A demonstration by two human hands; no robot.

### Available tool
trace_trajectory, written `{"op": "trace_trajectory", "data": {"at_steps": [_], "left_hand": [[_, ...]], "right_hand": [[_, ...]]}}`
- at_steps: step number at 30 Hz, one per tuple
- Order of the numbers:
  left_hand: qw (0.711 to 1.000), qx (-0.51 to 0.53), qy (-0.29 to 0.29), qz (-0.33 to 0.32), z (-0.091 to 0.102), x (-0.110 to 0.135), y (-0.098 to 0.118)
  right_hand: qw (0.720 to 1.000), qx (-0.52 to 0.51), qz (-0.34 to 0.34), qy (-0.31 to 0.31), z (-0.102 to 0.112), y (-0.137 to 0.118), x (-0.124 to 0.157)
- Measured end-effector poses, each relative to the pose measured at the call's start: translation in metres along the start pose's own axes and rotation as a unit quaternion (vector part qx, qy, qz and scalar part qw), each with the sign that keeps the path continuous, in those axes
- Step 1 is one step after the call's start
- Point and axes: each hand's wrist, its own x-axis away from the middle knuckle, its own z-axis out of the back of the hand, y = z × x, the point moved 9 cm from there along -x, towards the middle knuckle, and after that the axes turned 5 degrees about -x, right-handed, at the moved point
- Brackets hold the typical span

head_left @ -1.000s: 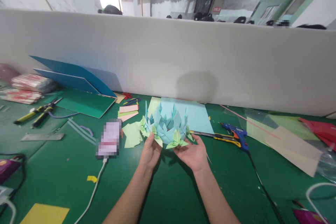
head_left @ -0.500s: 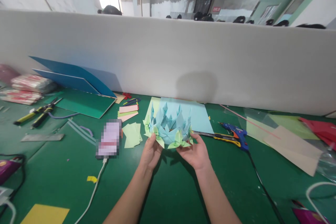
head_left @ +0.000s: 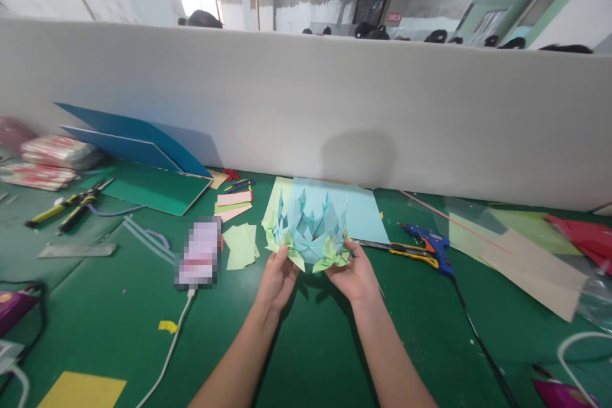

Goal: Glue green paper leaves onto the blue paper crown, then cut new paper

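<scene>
A folded paper lotus, light blue petals with pale green leaves round its base, is held a little above the green table. My left hand grips its lower left side with the fingers curled under it. My right hand cups its lower right side in the same way. A light blue paper sheet lies just behind the flower.
A phone on a white cable lies left of my hands, beside small green paper pieces. A blue glue gun and a utility knife lie to the right. Pliers, coloured card sheets and a white partition wall stand beyond.
The lotus has turned a little in my hands and both hands have drawn slightly closer together under it.
</scene>
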Motion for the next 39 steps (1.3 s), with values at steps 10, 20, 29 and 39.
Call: {"op": "trace_trajectory", "data": {"at_steps": [10,20,29,39], "left_hand": [[1.0,0.006,0.019,-0.005,-0.006,0.005,-0.003],[0.999,-0.015,-0.003,-0.034,-0.008,0.003,0.008],[0.982,-0.165,-0.083,-0.048,-0.027,0.013,0.01],[0.976,-0.18,-0.088,-0.085,-0.051,0.005,0.027]], "right_hand": [[0.997,-0.043,-0.03,0.055,0.006,0.003,-0.001],[0.992,-0.031,-0.106,-0.062,-0.006,0.01,0.015],[0.987,0.08,-0.128,-0.054,0.027,-0.003,0.022],[0.981,0.186,-0.014,-0.06,0.004,-0.044,0.011]]}}
